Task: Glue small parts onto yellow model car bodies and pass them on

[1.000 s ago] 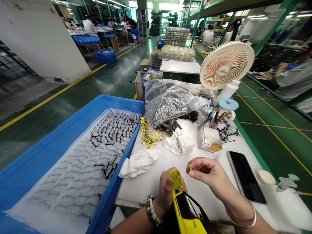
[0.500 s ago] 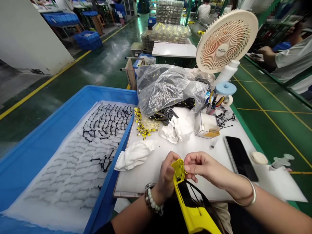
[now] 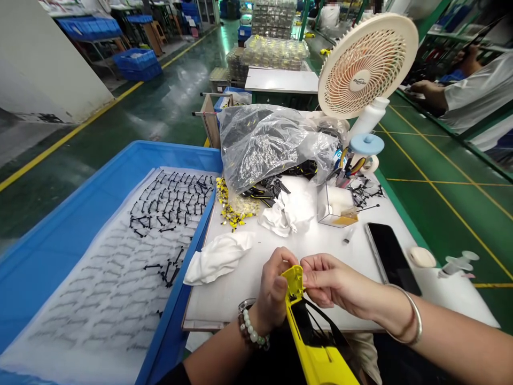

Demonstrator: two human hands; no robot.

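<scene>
"How were the hands set?"

"The left hand [image 3: 274,289] came in from the lower left with its wrist bent upward. It was clamped on the yellow shell [image 3: 326,366], thumb standing upright against the near side and forefinger arched over by the top."

"And the right hand [image 3: 331,280]?"

"It reached in from the lower right, forearm slanting, wrist nearly straight inside a bangle [image 3: 418,323]. Its thumb and forefinger met the right edge of the shell's upper end, with the other fingers curled beneath."

"Was it gripping there?"

"The fingertips hid that spot, so I couldn't tell whether they were closed on the edge or only rested against it."

"Where exactly was the shell?"

"Between the two hands and tilted, its upper end over the near edge of the white table [image 3: 228,302], the rest running down toward the person's lap."

"Anything around them?"

"A crumpled white cloth [image 3: 218,256] lay on the table beyond the left hand, a phone [image 3: 395,259] lay beyond the right forearm, and a blue tray [image 3: 176,152] of black parts [image 3: 172,272] stood at the left."
</scene>
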